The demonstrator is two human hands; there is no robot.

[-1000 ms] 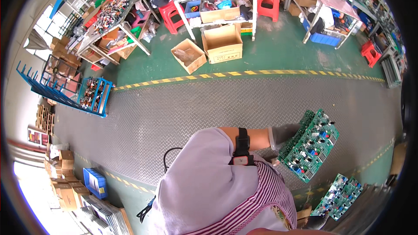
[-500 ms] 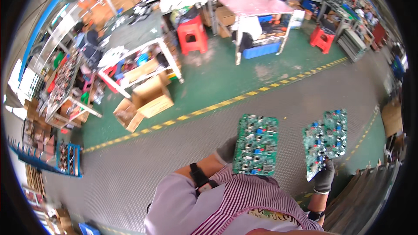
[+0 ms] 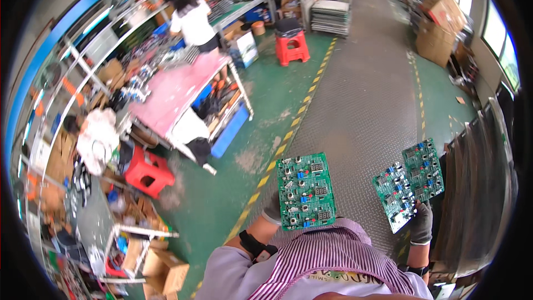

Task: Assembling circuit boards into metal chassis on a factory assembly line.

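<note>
Gloved left hand (image 3: 273, 209) grips one green circuit board (image 3: 306, 191) — right hand (image 3: 422, 222) clasps two more boards (image 3: 408, 182), fanned above the metal floor (image 3: 361, 105).

Grey tread-plate aisle (image 3: 361, 94) ahead lies open. Pink bench (image 3: 172, 91) and red stool (image 3: 147, 173) crowd the left. Dark rack (image 3: 477, 189) walls the right.

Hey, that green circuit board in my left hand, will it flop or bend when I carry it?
Probably stiff: the board stays flat though the left hand holds only one edge. Likely light, since that one hand carries it. The small parts standing on its face look fragile, so edge grips seem safer.
</note>
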